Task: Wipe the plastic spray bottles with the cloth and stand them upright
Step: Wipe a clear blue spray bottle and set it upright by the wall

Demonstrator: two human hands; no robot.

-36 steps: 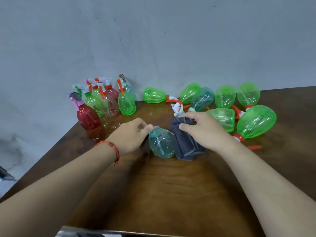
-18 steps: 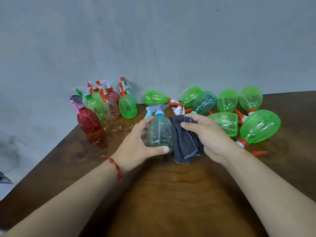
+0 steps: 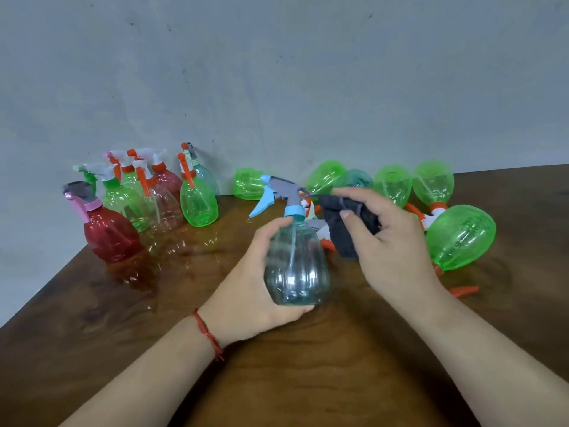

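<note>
My left hand (image 3: 246,291) grips a pale teal spray bottle (image 3: 295,266) with a grey and blue trigger head, held upright above the middle of the table. Just right of the bottle, my right hand (image 3: 391,241) holds a dark grey cloth (image 3: 345,229), a little apart from the bottle's side. Several green bottles (image 3: 460,237) and one teal one lie on their sides at the back right. Several bottles stand upright at the back left, among them a red one (image 3: 110,235) and a green one (image 3: 198,204).
The brown wooden table (image 3: 308,365) meets a grey wall (image 3: 277,87) at the back. Its left edge runs diagonally from the red bottle toward me. A loose orange trigger part (image 3: 463,291) lies near my right wrist.
My left hand turned the teal bottle from lying on its side to upright and brought it nearer to me. The cloth has come off the bottle's side and sits slightly right of it.
</note>
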